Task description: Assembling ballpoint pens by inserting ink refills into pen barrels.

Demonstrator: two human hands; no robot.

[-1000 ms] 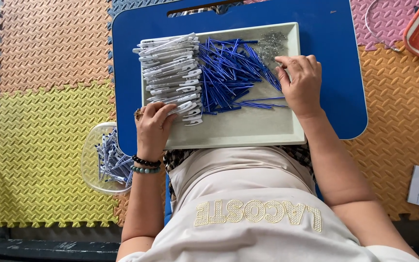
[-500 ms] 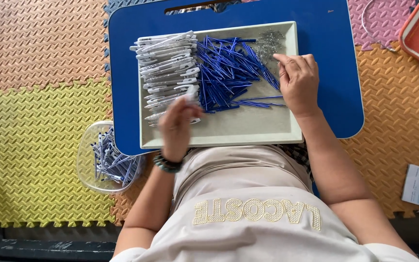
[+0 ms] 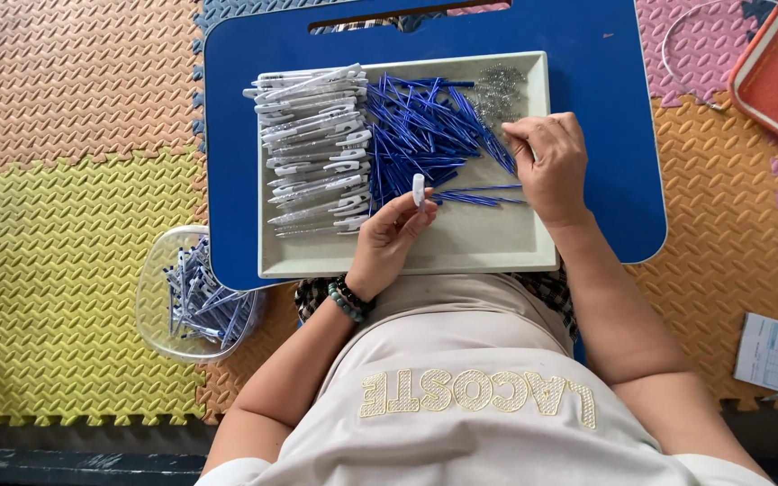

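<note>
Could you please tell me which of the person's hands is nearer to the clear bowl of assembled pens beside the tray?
The left. The left hand holds a white pen barrel over the tray, nearer the clear bowl; the right hand rests at the blue refills, farther off.

This looks like a home where someone does small piece work on the floor. The floor is covered with soft foam mats (image 3: 74, 261) in yellow, orange and pink. A blue lap desk (image 3: 605, 135) holds a tray (image 3: 488, 256) full of white pen shells (image 3: 312, 144) and blue refills (image 3: 425, 126). A clear tub (image 3: 159, 315) with more pens sits beside it.
</note>
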